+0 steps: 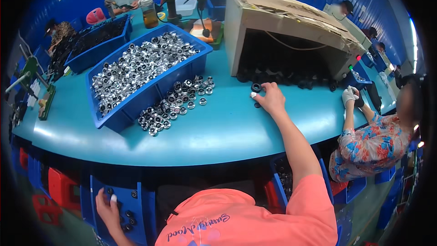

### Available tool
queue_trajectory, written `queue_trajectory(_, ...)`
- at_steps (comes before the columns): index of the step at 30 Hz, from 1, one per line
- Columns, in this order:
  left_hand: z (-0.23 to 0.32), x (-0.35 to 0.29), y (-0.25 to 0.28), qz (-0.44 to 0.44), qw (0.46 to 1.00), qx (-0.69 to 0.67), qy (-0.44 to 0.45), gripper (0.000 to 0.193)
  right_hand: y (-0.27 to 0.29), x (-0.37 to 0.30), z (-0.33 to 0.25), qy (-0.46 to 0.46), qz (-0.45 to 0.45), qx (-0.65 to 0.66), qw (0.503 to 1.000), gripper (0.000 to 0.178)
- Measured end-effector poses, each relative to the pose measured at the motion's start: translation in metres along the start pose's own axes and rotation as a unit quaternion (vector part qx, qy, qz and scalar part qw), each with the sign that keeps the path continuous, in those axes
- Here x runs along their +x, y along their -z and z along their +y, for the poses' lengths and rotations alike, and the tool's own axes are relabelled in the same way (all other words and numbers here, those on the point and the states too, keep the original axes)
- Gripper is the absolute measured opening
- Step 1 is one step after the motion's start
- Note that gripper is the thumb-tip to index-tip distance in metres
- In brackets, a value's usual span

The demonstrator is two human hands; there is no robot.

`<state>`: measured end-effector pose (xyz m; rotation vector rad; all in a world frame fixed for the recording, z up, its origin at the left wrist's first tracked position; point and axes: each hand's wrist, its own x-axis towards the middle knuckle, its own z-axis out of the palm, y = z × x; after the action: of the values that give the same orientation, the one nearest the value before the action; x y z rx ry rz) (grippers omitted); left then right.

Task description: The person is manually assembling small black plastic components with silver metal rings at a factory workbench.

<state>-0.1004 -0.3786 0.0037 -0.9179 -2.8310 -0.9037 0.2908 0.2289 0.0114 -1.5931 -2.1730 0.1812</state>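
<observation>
My right hand (273,100) reaches over the teal table (214,141) and closes its fingertips on a black ring-shaped part (256,88); a white cover shows on one fingertip. A small dark piece (257,105) lies just below those fingers. Down at the left, my left hand (108,207) is over a blue bin (141,209), fingers apart, also with a white-covered fingertip. Several black round parts (129,214) lie in that bin, one of them close by the left fingers.
A large blue tub (123,125) full of shiny clear-and-black round parts stands on the table, with loose shiny parts (175,105) beside it. A box-like white housing (233,41) shelters a pile of black parts (291,75). A co-worker's gloved hand (349,95) is at the right.
</observation>
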Motion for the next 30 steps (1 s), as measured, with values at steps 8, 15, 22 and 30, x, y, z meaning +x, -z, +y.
queue_trajectory(8,0.227,0.084,-0.103,-0.314,0.817,-0.464,-0.136,0.042,0.028,-0.034,-0.091,0.245,0.021,0.231,0.941,0.042)
queue_trajectory(15,0.338,0.119,-0.179,-0.411,0.675,-0.603,-0.110,0.055,0.030,-0.059,-0.153,0.369,-0.014,0.267,0.890,0.046)
queue_trajectory(22,0.321,0.140,-0.215,-0.365,0.669,-0.646,-0.051,0.056,-0.001,-0.034,-0.151,0.271,-0.206,0.352,0.872,0.048)
queue_trajectory(30,0.319,0.148,-0.215,-0.324,0.727,-0.605,-0.030,0.062,-0.028,-0.019,-0.160,0.219,-0.182,0.171,0.943,0.045)
